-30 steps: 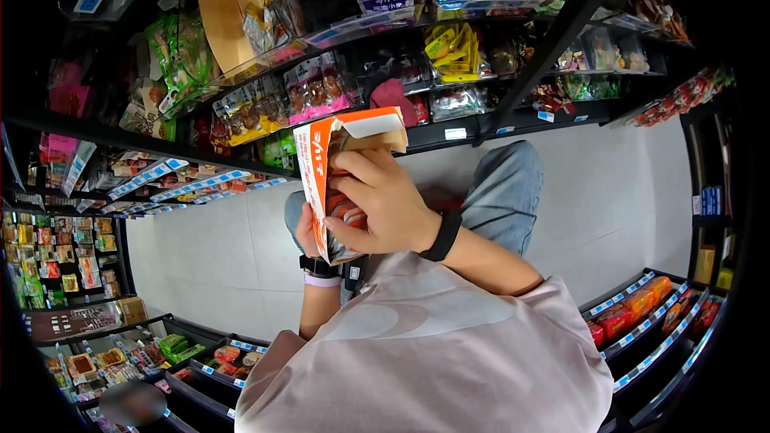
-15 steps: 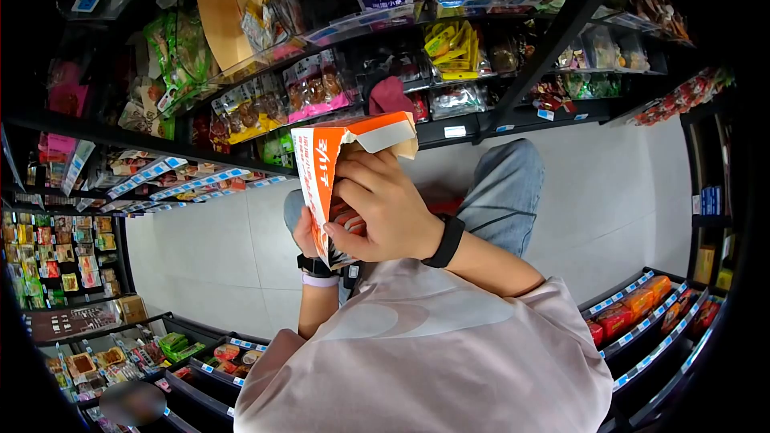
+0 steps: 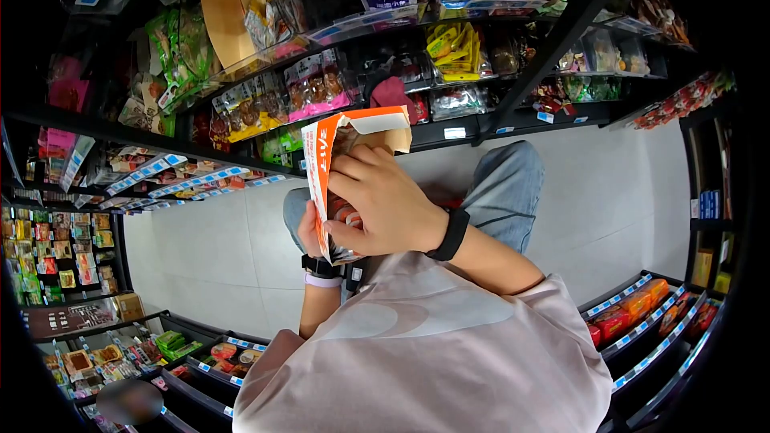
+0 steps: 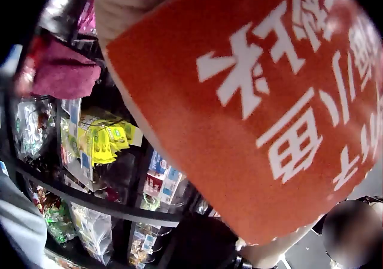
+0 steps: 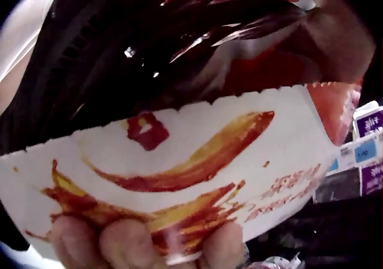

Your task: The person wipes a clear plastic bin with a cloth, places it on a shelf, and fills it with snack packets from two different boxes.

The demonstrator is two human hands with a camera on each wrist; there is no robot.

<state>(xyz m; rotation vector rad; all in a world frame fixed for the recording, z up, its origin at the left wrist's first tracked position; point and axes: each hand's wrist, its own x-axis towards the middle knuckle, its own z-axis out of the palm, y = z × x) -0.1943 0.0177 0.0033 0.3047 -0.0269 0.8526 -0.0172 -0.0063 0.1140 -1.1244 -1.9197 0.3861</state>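
The box (image 3: 321, 156) is gripped by the left hand (image 3: 308, 228); the right hand (image 3: 387, 200) is placed partly inside over packets (image 3: 346, 214); whether any are pinched cannot be told.

We counted one left hand (image 3: 308, 231) | one right hand (image 3: 381, 202) | one orange-and-white carton (image 3: 318, 164) | two black wrist straps (image 3: 451, 235) | one lilac wristband (image 3: 322, 281) | one maroon cloth (image 3: 391, 94) | two denim knees (image 3: 512, 180) | shelf packets (image 3: 453, 50) we could not number

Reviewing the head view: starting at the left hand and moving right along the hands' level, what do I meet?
Left hand → orange-and-white box → right hand → black wristband → denim-covered right knee → blue packages.
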